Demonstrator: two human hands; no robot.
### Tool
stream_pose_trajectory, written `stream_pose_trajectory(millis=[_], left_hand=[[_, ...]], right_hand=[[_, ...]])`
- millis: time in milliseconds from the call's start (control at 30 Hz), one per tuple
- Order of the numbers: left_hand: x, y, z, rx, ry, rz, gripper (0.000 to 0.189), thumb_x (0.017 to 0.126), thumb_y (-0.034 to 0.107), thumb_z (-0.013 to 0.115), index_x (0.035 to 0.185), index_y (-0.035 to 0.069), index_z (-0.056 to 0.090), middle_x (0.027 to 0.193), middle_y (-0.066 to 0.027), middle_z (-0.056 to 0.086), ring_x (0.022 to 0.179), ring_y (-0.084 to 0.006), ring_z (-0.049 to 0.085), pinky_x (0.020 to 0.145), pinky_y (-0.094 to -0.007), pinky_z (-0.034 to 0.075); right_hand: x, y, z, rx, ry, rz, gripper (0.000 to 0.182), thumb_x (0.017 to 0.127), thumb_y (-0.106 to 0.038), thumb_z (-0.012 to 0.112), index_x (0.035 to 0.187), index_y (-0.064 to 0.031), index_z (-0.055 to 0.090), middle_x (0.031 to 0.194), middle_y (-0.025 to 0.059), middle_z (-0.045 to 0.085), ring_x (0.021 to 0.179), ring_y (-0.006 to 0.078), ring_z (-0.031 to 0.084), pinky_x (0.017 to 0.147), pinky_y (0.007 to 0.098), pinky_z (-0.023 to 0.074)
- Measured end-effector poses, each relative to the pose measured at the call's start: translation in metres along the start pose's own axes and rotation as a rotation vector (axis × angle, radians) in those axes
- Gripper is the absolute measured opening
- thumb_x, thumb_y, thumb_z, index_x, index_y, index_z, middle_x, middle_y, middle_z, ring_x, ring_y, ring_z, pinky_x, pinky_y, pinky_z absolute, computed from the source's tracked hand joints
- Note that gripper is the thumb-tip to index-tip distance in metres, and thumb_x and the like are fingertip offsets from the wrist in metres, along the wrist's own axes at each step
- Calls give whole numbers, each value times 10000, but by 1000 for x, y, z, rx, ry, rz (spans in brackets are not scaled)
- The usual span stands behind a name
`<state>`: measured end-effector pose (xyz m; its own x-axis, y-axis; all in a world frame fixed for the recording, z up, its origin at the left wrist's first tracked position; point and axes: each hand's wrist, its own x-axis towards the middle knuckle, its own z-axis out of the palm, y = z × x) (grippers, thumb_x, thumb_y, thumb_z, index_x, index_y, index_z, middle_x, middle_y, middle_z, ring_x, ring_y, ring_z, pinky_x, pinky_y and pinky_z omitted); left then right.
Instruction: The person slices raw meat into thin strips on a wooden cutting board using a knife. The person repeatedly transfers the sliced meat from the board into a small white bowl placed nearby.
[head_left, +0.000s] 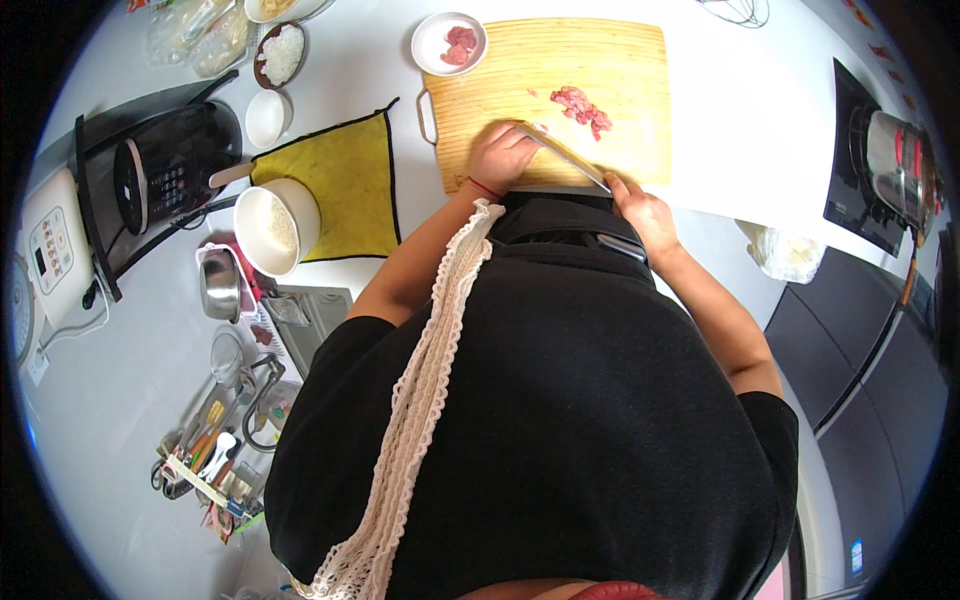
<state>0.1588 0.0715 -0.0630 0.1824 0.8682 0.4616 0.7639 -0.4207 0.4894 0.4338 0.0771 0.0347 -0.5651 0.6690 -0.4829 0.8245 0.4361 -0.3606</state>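
A wooden cutting board (630, 67) lies on the white counter before me. My right hand (645, 214) grips a kitchen knife (566, 156), whose blade runs slantwise over the board's near part. At the blade's far end, my left hand (504, 156) rests on the board with bent fingers close to the steel. Whatever is under those fingers is hidden. A small bit of raw meat shows just past the blade. Farther back on the board is a pile of chopped raw meat (581, 109). A white dish (431, 46) with two pieces of meat overlaps the board's back left corner.
Left of the board lies a yellow cloth (345, 187) with a white pot (309, 217) on it. Beyond are a white bowl (266, 118), a bowl of white food (281, 56) and a black rice cooker (176, 165). A glass-walled pot (896, 165) stands on a black cooktop (844, 165) at right.
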Motion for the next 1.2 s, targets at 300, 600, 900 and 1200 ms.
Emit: stream_pose_trajectory(millis=[300, 600, 900, 1200], left_hand=[[-3, 1, 4, 18, -14, -56, 152, 814, 146, 730, 960, 167, 766, 1002, 6, 728, 953, -194, 675, 825, -309, 563], [-4, 0, 6, -33, -9, -90, 143, 829, 146, 715, 964, 168, 757, 1008, 14, 731, 983, -185, 667, 839, -299, 557], [0, 10, 1, -44, 32, -88, 131, 796, 108, 708, 915, 142, 750, 930, 2, 707, 920, -204, 655, 841, -319, 541], [-4, 3, 6, -8, 7, -20, 199, 779, 71, 694, 955, 124, 771, 982, -23, 734, 953, -202, 675, 824, -314, 552]], right_hand=[[11, 9, 5, -100, -50, 0, 430, 907, -53, 522, 1335, -52, 477, 976, 197, 663, 885, 349, 709, 726, 422, 588], [64, -8, 9, -54, 47, -50, 387, 902, -103, 551, 1288, -63, 544, 931, 201, 687, 861, 363, 704, 729, 462, 575], [35, 5, -7, 139, 133, -46, 335, 879, -90, 587, 1210, -40, 580, 819, 180, 673, 790, 331, 695, 660, 446, 553], [15, 6, -5, 57, -29, -36, 398, 875, -54, 561, 1272, -54, 535, 894, 163, 677, 766, 331, 699, 652, 433, 569]])
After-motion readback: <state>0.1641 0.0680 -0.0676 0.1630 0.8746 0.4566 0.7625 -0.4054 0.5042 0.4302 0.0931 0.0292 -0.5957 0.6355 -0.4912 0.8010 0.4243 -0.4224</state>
